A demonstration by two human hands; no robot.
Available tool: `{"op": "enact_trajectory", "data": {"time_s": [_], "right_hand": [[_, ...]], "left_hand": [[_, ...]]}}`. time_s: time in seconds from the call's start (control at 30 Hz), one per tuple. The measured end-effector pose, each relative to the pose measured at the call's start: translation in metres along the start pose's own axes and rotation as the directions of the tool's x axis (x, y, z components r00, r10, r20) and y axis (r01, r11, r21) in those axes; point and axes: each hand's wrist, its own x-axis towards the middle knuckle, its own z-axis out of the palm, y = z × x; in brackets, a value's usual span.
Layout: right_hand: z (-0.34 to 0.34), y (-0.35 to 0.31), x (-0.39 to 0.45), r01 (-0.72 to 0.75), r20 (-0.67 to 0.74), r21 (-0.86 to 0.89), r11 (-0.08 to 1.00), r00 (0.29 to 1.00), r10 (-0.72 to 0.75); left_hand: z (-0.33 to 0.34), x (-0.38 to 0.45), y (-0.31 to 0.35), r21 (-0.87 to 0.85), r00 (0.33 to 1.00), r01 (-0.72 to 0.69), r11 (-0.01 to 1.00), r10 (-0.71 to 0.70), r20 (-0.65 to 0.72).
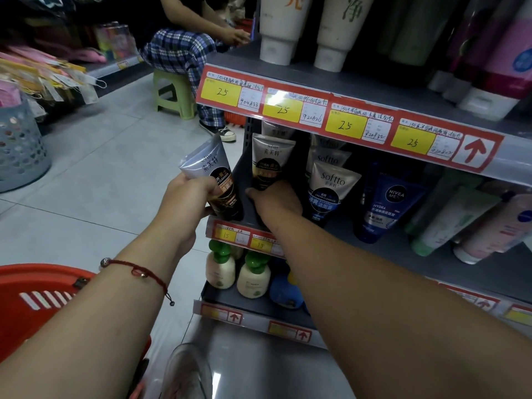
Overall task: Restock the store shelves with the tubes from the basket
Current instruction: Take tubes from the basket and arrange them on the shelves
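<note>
Shop aisle, pale tiled floor (100, 174), grey shelving on the right. Nearest, bottom left: red basket (37, 286) on the floor, only its rim and slotted wall in view; contents cannot be seen. Left hand (188, 201), red cord on the wrist, closed around the lower half of a silver-and-black Softto tube (214, 180), cap end down, tube tilted and just outside the shelf's left end. Right hand (276, 204) reaches onto the middle shelf (388, 249), fingers curled at the base of a matching tube (270, 161) standing upright at the left end; whether it grips or only steadies it I cannot tell. More tubes behind it. Beside it: blue-banded Softto tubes (331, 187), then a Nivea Men tube (387, 205), then pale tubes lying tilted. Lower shelf: green-capped bottles (220, 266). Open floor left of the shelf end. Farther: a seated person on a green stool (172, 92); grey perforated bin (20, 148) far left.
</note>
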Motion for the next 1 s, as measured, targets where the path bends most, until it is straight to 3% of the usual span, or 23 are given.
{"op": "enact_trajectory", "data": {"time_s": [0.17,0.3,0.57,0.87,1.0], "right_hand": [[0.001,-0.004,0.001,-0.029,0.012,-0.013,0.999,0.999,0.029],[-0.005,0.000,-0.010,-0.043,-0.010,0.183,0.982,0.999,0.046],[-0.012,0.038,-0.047,0.310,0.058,0.282,0.908,0.939,-0.339],[-0.008,0.045,-0.044,0.280,-0.056,0.282,0.918,0.960,-0.275],[-0.003,0.041,-0.041,0.271,-0.100,0.229,0.935,0.962,-0.255]], "left_hand": [[0.001,-0.002,0.001,0.032,0.999,-0.002,0.999,0.000,0.048],[0.007,0.002,0.001,0.050,0.998,0.004,0.999,-0.007,0.060],[0.033,0.003,-0.009,0.179,0.988,-0.029,0.983,0.000,0.157],[0.045,0.009,-0.026,0.272,0.967,-0.167,0.948,0.104,0.231],[0.046,0.015,-0.033,0.409,0.957,-0.263,0.874,0.182,0.225]]}}
